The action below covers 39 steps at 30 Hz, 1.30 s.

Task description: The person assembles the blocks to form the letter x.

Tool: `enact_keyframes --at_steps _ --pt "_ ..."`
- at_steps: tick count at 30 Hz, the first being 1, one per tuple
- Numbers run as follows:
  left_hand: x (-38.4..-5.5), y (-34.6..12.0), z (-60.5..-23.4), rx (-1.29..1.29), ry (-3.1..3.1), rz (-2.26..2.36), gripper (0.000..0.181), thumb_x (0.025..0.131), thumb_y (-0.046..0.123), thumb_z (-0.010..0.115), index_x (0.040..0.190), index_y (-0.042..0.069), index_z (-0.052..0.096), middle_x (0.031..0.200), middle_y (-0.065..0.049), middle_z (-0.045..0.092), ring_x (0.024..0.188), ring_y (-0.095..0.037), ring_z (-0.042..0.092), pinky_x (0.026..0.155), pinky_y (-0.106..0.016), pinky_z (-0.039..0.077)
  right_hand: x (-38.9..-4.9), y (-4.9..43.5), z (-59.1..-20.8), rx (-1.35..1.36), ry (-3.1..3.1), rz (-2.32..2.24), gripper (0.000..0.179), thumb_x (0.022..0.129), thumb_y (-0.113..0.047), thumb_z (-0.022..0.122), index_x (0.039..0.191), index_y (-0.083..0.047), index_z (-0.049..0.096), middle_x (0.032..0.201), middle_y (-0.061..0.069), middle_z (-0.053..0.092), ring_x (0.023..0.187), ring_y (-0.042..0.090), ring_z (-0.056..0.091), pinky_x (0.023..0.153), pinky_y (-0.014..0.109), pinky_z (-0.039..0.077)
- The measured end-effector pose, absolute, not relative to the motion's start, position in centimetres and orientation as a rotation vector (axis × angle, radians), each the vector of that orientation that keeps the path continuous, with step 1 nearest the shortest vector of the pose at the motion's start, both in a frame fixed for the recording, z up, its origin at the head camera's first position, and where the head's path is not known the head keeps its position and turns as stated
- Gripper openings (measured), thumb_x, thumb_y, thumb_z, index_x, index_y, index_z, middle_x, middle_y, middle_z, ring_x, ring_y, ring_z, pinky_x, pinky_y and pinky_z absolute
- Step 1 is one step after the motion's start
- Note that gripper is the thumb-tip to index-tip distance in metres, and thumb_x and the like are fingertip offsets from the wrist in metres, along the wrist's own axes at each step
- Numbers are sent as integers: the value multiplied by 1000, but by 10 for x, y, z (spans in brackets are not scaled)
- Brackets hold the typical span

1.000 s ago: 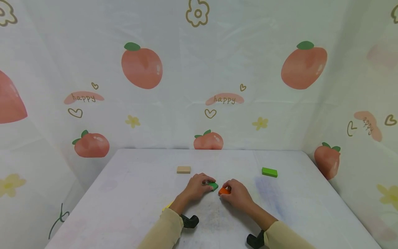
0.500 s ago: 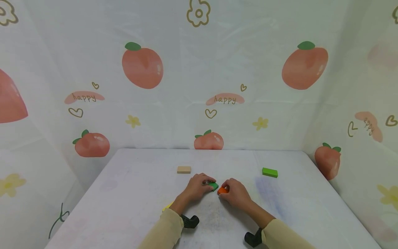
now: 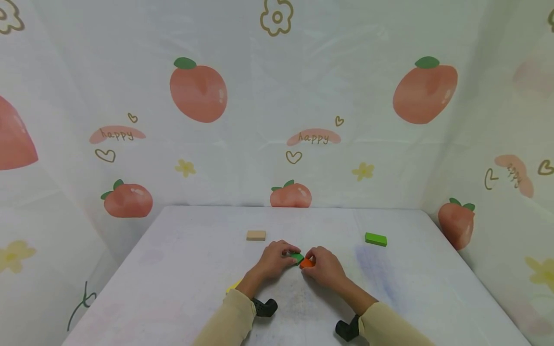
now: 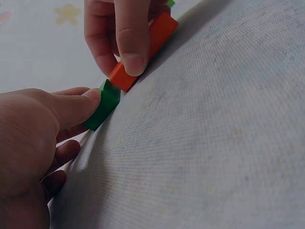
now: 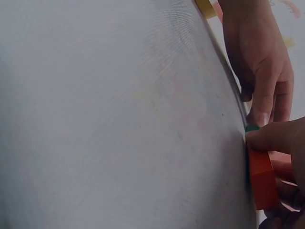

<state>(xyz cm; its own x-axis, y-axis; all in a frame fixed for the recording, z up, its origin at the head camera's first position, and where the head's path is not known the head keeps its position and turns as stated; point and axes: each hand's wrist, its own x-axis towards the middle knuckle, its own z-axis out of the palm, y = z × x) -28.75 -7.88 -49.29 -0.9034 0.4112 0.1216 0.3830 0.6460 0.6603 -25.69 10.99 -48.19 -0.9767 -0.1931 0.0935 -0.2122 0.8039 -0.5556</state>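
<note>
My left hand [image 3: 275,260] pinches a dark green block [image 3: 297,258] between thumb and fingers, low on the white table. Just to its right, my right hand [image 3: 324,267] pinches an orange block [image 3: 307,263] the same way. In the left wrist view the near end of the orange block [image 4: 125,78] sits right at the end of the green block [image 4: 106,106], the two at a slight angle to each other. The right wrist view shows the orange block [image 5: 263,181] under the right thumb, with only a sliver of the green block [image 5: 252,128] beyond it.
A beige block [image 3: 256,235] lies behind the left hand, and a light green block [image 3: 375,239] lies at the back right. Beside the left wrist is a yellow block [image 3: 234,287], partly hidden by the arm. A printed cloth [image 3: 242,158] hangs behind the table [image 3: 186,250].
My right hand has slid left and slightly away from me with the orange block, closing the gap to the green block. The left hand has stayed in place.
</note>
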Motion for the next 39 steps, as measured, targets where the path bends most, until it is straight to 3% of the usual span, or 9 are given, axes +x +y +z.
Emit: enact_keyframes --at_steps 39 --pt "-290 -80 -496 765 2818 1130 27 90 19 71 117 18 71 106 7 66 92 -14 52 82 -34 42 -257 107 -487 324 -2922 998 36 74 -28 84 96 -8 63 78 -1 51 67 15 49 60 30 43"
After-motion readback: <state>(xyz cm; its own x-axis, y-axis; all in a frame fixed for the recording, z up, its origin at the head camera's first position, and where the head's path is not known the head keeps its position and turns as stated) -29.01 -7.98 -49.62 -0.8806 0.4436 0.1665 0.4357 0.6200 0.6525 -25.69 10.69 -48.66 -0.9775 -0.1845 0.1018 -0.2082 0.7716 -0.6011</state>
